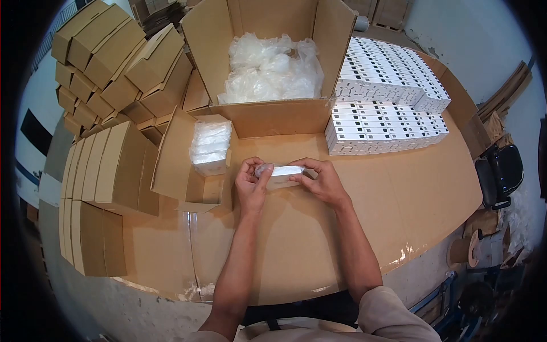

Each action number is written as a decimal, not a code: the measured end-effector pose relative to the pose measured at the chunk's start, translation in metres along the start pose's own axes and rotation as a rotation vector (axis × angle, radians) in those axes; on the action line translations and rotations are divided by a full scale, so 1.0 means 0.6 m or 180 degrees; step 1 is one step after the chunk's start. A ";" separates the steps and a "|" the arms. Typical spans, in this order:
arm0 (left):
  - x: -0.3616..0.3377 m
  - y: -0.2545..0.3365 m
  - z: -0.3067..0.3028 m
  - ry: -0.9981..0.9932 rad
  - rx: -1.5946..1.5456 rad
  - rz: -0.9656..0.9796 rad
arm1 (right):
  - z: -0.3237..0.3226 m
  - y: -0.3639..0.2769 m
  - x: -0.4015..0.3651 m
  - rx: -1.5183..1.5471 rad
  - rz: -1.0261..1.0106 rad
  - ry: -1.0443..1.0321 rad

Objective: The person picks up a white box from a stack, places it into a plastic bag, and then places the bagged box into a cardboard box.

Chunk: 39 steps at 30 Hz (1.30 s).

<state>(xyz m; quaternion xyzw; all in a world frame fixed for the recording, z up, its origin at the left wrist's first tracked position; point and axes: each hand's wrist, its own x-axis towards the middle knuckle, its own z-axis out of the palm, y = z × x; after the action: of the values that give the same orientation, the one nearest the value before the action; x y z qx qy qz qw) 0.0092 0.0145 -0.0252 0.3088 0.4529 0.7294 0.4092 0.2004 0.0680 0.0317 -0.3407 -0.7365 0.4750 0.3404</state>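
Between my two hands, above the cardboard-covered table, is a small white box in a clear plastic bag [285, 171]. My left hand [254, 181] pinches its left end, where the plastic is bunched. At the right end, my right hand [320, 181] grips it between thumb and fingers. Just left of my hands stands an open cardboard carton [196, 196]. A row of several plastic-wrapped white boxes [211, 145] fills its far part, and bare cardboard shows at its near end.
Ahead stands a large open carton [279, 117] of clear plastic bags [273, 71]. Stacked white boxes [387, 128] are at the right. Closed brown cartons [114, 165] stand at the left, with more brown cartons [119, 62] piled behind. A black chair [501, 174] is beyond the table's right edge.
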 end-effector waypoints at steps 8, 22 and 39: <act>-0.015 0.027 0.036 0.0676 0.1164 0.1545 | -0.002 0.034 0.007 0.0502 0.0167 0.0577; -0.042 0.050 0.044 -0.0279 0.2778 0.2512 | -0.008 0.030 0.006 0.0299 -0.0066 0.0385; -0.027 0.064 0.024 -0.0621 0.2351 0.1436 | -0.029 0.007 -0.003 0.0360 0.0289 0.0018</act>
<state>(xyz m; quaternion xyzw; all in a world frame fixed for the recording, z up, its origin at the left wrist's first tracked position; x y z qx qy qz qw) 0.0164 -0.0036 0.0141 0.5929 0.5636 0.5572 0.1428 0.2164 0.0757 0.0328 -0.3553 -0.6913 0.5299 0.3393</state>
